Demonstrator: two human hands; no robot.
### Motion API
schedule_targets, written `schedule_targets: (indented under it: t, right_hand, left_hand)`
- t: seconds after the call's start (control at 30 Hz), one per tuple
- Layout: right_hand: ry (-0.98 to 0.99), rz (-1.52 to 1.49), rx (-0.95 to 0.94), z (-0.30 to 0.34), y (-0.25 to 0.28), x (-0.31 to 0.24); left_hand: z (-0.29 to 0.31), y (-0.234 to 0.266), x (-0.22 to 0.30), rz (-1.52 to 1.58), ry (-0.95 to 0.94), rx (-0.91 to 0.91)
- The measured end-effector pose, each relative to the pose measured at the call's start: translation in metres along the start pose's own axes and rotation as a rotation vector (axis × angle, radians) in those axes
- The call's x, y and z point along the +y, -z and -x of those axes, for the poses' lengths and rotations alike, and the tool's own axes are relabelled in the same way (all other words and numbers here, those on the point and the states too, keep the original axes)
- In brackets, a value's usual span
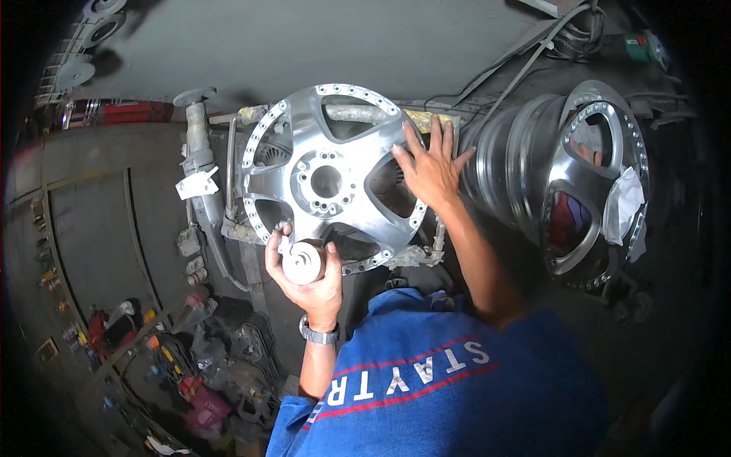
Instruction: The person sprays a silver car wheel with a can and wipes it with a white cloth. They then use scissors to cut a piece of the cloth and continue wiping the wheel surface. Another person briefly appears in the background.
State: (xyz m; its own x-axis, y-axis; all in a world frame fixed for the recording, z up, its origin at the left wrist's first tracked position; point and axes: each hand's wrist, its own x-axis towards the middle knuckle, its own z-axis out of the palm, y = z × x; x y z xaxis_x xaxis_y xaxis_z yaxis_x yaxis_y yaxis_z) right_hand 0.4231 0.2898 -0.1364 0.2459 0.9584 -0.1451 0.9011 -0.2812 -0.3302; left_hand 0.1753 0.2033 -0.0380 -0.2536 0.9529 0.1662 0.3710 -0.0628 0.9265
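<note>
Head view: spoked wheel [356, 161] being handled across its face

The silver wheel lies face up near the picture's centre, seemingly resting on a wrapped frame [251, 115]. From its hub, a second wheel [562, 166] stands tilted at 3 o'clock, with a crumpled white sheet [624, 204] hanging over its rim; red and violet show through an opening, though whether inside or behind it I cannot tell. Toward 9 o'clock stands a long power tool [199, 156]. Far out at 7 to 8 o'clock sits a dark case [255, 335], its contents hidden.

The right hand [432, 174] spreads its fingers wide over the wheel's edge at 3 o'clock, gripping nothing. The left hand [320, 288] is at the 7 o'clock edge. Among the clutter farther out at 7 o'clock is a pink bag [207, 409]; what it holds cannot be told.

Smallest is the white round piece [303, 263], clasped between the left thumb and fingers. The step seems to be steadying or feeling the wheel while working with this piece; the next move likely calls for a firm left grip and a light right palm.
</note>
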Motion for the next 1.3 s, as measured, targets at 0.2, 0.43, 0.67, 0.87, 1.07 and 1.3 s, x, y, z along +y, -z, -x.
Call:
schedule_targets:
  t: [0.2,0.43,0.67,0.87,1.07,1.3]
  right_hand:
    - [0.252,0.002,0.034,0.024,-0.008,-0.040]
    - [0.077,0.034,0.060,0.003,-0.007,-0.016]
    - [0.077,0.059,0.011,0.007,-0.002,-0.015]
    - [0.246,0.060,0.033,0.022,-0.008,-0.043]
    - [0.014,-0.004,0.086,-0.002,-0.007,-0.002]
    - [0.228,0.055,0.064,0.029,-0.008,-0.018]
  left_hand:
    - [0.006,0.004,0.002,-0.019,0.018,0.008]
    - [0.009,0.012,0.002,-0.013,-0.001,0.026]
    - [0.013,0.017,0.002,-0.023,-0.005,0.049]
    - [0.012,0.013,0.002,-0.089,-0.066,0.025]
    - [0.013,0.015,0.000,-0.033,-0.023,0.063]
    - [0.009,0.012,0.004,-0.009,-0.005,0.047]
